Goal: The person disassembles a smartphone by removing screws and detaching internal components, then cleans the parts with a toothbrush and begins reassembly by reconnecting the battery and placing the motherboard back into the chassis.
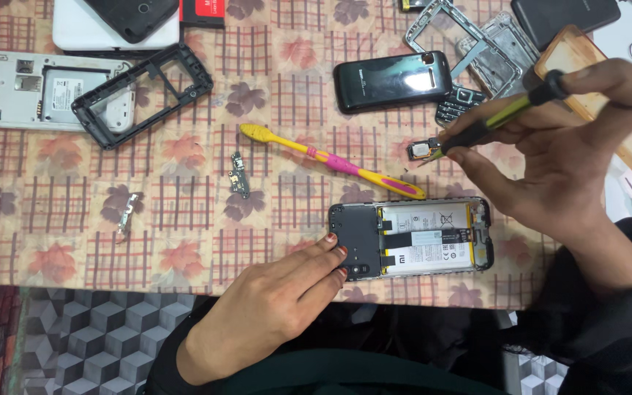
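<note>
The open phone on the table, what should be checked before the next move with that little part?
1. Left hand steadies the open phone: ok, fingertips rest on its dark end.
2. Right hand has a firm grip on the screwdriver: ok.
3. Small part at the screwdriver tip: ok, lifted above the table.
4. Part securely attached: cannot tell.
5. Toothbrush clear of the phone: not ok, its handle end nearly touches the phone's top edge.
</note>
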